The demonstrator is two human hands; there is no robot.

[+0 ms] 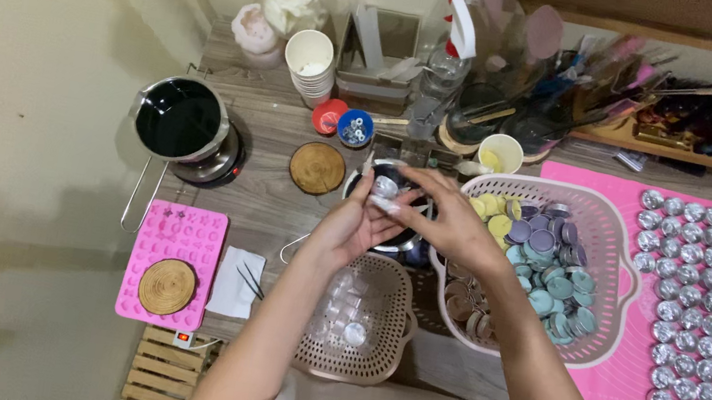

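Both hands meet over the middle of the desk, pinching one small round silver tin [387,186] between them. From the head camera, the left hand [359,221] cups the tin from below with its fingers curled shut on it, and the right hand [451,217] closes over it from two o'clock, thumb and fingertips narrowed onto its rim. Directly under the tin sits a dark metal pot [397,240]. At three o'clock of the hands stands a pink basket [603,232] of coloured lids. At six o'clock lies a beige slotted basket [386,338] with clear little jars. Far out at three o'clock, a pink mat [623,376] carries rows of tins. At nine o'clock stands a black pot [181,117].
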